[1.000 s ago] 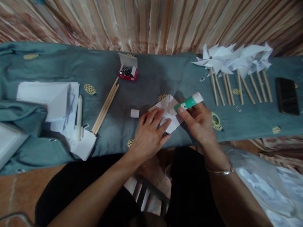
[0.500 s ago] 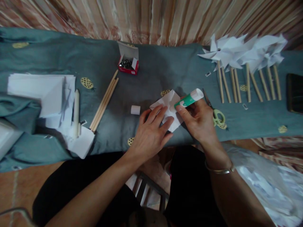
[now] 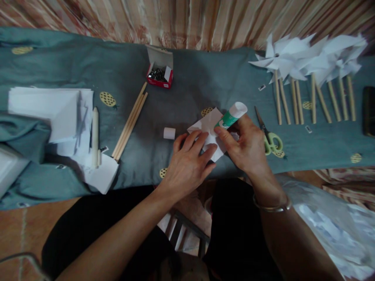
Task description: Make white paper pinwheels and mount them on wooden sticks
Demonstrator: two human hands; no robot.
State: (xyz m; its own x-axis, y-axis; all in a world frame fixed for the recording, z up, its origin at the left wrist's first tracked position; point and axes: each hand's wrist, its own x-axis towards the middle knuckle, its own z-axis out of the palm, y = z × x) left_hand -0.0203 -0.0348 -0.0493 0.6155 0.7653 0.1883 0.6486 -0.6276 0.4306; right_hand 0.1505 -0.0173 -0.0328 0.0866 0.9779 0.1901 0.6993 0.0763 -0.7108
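Now left hand [image 3: 187, 166] spread flat, pinning folded white paper [image 3: 208, 125] near cloth-covered table's front edge [image 3: 140, 177]. Right hand [image 3: 244, 146] pinching green glue stick [image 3: 231, 116], tipped steeper than second ago, nose down on paper. Scissors [image 3: 268, 134] just beside.

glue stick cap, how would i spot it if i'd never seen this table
Start on the teal cloth and find the left hand pressing folded white paper. Just left of its fingertips lies the cap. It is a small white cylinder lying alone, stubbier than the long wooden sticks farther left.
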